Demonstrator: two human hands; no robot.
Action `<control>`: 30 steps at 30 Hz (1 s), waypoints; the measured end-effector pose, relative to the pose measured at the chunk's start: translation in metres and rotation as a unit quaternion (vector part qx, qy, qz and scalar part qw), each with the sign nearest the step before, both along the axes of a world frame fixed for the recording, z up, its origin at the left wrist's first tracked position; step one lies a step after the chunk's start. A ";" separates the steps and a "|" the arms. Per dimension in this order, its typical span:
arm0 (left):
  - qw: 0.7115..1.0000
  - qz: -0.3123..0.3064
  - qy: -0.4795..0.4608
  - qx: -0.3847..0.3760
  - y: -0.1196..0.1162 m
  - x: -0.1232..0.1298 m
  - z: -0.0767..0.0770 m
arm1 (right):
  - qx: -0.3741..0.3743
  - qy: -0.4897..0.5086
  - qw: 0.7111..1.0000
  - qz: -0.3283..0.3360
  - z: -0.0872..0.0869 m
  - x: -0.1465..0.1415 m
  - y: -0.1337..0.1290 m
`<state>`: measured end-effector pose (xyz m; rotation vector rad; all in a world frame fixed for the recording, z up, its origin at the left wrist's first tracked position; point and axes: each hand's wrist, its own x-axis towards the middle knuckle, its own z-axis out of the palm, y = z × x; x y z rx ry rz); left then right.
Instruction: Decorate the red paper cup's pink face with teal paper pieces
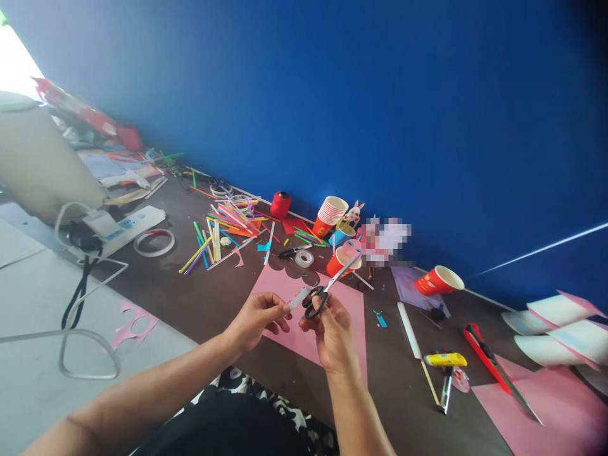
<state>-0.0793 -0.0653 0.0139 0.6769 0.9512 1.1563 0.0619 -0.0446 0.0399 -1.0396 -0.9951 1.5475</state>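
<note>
Over a pink paper sheet with scalloped cut-outs along its far edge, my left hand pinches a small whitish strip between thumb and fingers. Its exact kind is too blurred to tell. My right hand is closed on black-handled scissors, their blades pointing up and away from me. The scissor handles are right beside the strip's far end; whether they touch I cannot tell. Just beyond the sheet lie a roll of clear tape and a dark-handled cutter.
Drinking straws lie heaped at the back left, near a power strip with cables. Red paper cups are stacked by the blue wall. On the right are another cup, a yellow glue tube and a red utility knife.
</note>
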 end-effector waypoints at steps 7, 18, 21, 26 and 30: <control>0.999 0.007 -0.035 -0.022 0.004 -0.007 0.001 | 0.022 -0.048 0.994 0.092 0.005 0.021 -0.020; 0.996 -0.003 -0.076 -0.048 0.007 -0.012 0.004 | -0.112 -0.016 0.953 0.281 -0.012 0.045 -0.054; 0.996 -0.005 -0.072 -0.051 0.008 -0.012 0.005 | -0.130 -0.019 0.949 0.287 -0.014 0.049 -0.053; 0.996 -0.011 -0.068 -0.054 0.008 -0.015 0.006 | -0.149 -0.028 0.945 0.290 -0.014 0.054 -0.052; 0.997 -0.036 -0.060 -0.045 0.006 -0.017 0.006 | -0.148 -0.024 0.943 0.297 -0.013 0.056 -0.051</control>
